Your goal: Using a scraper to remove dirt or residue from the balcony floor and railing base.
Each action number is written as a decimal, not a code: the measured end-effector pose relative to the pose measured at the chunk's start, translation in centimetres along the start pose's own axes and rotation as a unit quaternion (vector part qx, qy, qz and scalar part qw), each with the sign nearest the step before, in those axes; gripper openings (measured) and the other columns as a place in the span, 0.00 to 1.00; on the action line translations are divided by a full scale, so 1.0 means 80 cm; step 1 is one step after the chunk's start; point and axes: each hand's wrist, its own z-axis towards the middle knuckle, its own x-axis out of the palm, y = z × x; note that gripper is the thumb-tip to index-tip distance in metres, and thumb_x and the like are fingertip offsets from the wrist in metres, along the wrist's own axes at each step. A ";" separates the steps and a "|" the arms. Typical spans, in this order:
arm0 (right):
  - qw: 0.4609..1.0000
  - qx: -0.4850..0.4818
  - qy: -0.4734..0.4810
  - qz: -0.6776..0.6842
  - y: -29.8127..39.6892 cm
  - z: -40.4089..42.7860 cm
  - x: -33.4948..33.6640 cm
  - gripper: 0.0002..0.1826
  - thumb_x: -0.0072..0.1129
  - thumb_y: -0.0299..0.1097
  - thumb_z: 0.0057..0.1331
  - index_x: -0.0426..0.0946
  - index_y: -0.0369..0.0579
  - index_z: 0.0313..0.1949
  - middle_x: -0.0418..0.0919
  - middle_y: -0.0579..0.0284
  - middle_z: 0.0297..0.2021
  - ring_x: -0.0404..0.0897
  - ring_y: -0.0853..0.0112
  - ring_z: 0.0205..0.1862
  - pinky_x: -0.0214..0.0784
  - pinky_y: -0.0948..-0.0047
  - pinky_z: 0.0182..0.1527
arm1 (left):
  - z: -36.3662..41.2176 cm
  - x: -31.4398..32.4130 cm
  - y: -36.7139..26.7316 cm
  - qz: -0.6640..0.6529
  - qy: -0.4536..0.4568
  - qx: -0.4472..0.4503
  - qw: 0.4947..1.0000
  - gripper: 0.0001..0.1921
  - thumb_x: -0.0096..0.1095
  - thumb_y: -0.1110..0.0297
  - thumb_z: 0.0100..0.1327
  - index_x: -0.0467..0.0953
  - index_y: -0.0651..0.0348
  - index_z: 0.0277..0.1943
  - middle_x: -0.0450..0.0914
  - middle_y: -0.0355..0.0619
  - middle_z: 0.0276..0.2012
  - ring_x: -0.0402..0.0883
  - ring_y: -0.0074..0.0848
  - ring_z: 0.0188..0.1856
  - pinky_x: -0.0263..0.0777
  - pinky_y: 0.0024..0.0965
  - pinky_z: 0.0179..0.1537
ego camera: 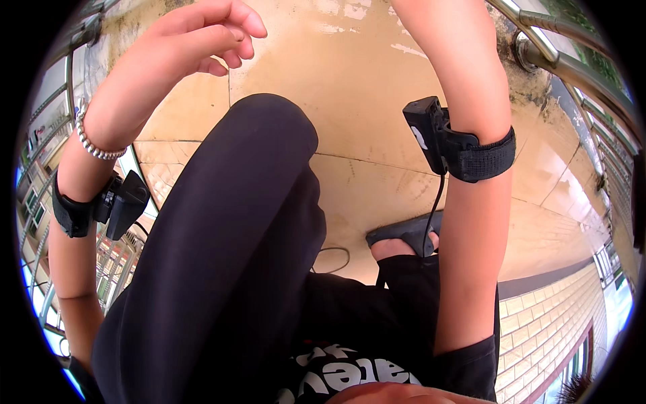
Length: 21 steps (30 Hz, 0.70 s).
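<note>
My left hand (pixel 202 43) is raised at the upper left over the tiled floor (pixel 348 91). Its fingers curl loosely and stand a little apart, with nothing visible between them. A beaded bracelet (pixel 96 151) circles that wrist. Just beyond my bent knee (pixel 275 116), in black trousers, the hand hovers without touching it. My right hand is out of view past the top edge; only the forearm (pixel 469 217) shows. Each forearm carries a strapped black device, one on the left (pixel 126 207) and one on the right (pixel 426 134).
Metal railings (pixel 580 70) run along the right, with more railing (pixel 48 106) at the left. A tiled wall (pixel 545 308) rises at the lower right. My foot in a dark sandal (pixel 398 235) rests on the floor near a thin looped cable (pixel 348 257).
</note>
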 end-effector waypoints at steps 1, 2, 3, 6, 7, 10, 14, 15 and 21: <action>1.000 -0.011 -0.005 0.008 0.004 0.009 0.006 0.11 0.56 0.31 0.61 0.81 0.42 0.42 0.82 0.42 0.37 0.81 0.50 0.44 0.72 0.57 0.49 | -0.002 -0.002 0.002 -0.001 -0.002 0.005 1.000 0.10 0.48 0.64 0.68 0.75 0.55 0.45 0.74 0.32 0.35 0.71 0.13 0.40 0.65 0.21 0.46; 1.000 0.022 0.005 -0.001 0.001 -0.009 0.003 0.13 0.57 0.33 0.61 0.81 0.45 0.45 0.81 0.39 0.39 0.80 0.52 0.46 0.71 0.58 0.52 | -0.003 -0.003 0.005 -0.003 -0.004 0.011 1.000 0.10 0.48 0.64 0.68 0.75 0.55 0.45 0.75 0.32 0.35 0.72 0.13 0.40 0.65 0.21 0.46; 1.000 0.022 0.003 0.002 -0.003 -0.017 -0.001 0.13 0.57 0.33 0.61 0.81 0.45 0.45 0.81 0.39 0.39 0.80 0.52 0.46 0.71 0.58 0.52 | -0.003 -0.004 0.008 -0.005 -0.005 0.018 1.000 0.10 0.48 0.64 0.68 0.76 0.55 0.45 0.75 0.32 0.35 0.73 0.13 0.40 0.65 0.21 0.46; 0.989 0.093 0.114 0.027 -0.024 -0.034 0.000 0.17 0.60 0.35 0.60 0.82 0.52 0.49 0.83 0.44 0.33 0.84 0.55 0.34 0.77 0.64 0.38 | -0.012 -0.009 0.021 -0.018 -0.015 0.040 0.999 0.11 0.48 0.64 0.68 0.77 0.56 0.44 0.77 0.32 0.35 0.74 0.14 0.41 0.66 0.21 0.47; 0.988 0.097 0.115 0.042 -0.028 -0.035 -0.002 0.18 0.60 0.36 0.60 0.82 0.53 0.50 0.83 0.45 0.34 0.84 0.55 0.36 0.76 0.64 0.39 | -0.013 -0.010 0.022 -0.017 -0.017 0.043 0.999 0.11 0.48 0.64 0.68 0.77 0.56 0.44 0.77 0.32 0.35 0.74 0.14 0.41 0.66 0.21 0.47; 0.997 0.052 0.056 0.024 -0.034 -0.006 0.010 0.18 0.59 0.37 0.61 0.81 0.54 0.51 0.83 0.46 0.37 0.83 0.55 0.39 0.76 0.62 0.43 | -0.005 -0.016 0.014 -0.023 -0.002 0.003 1.000 0.09 0.46 0.68 0.67 0.74 0.55 0.45 0.75 0.32 0.35 0.72 0.13 0.41 0.66 0.20 0.47; 0.996 0.033 0.073 -0.028 -0.023 0.037 0.021 0.19 0.58 0.37 0.62 0.79 0.53 0.53 0.83 0.50 0.40 0.81 0.55 0.45 0.75 0.57 0.47 | 0.018 0.001 0.004 -0.064 0.050 0.042 0.996 0.09 0.48 0.70 0.66 0.75 0.57 0.46 0.76 0.34 0.35 0.73 0.15 0.40 0.68 0.22 0.46; 0.995 0.041 0.084 -0.018 -0.023 0.029 0.021 0.20 0.59 0.37 0.61 0.78 0.53 0.54 0.83 0.50 0.38 0.82 0.55 0.44 0.75 0.57 0.46 | 0.019 0.006 0.007 -0.078 0.060 0.045 0.994 0.09 0.48 0.71 0.66 0.75 0.58 0.46 0.76 0.35 0.36 0.73 0.16 0.40 0.68 0.23 0.46; 0.993 0.051 0.110 -0.007 -0.069 -0.026 -0.031 0.21 0.60 0.33 0.60 0.78 0.57 0.55 0.83 0.50 0.32 0.82 0.54 0.35 0.75 0.58 0.39 | 0.069 0.045 0.017 -0.045 0.102 0.081 0.990 0.10 0.50 0.74 0.65 0.74 0.59 0.47 0.77 0.37 0.34 0.75 0.17 0.39 0.70 0.25 0.45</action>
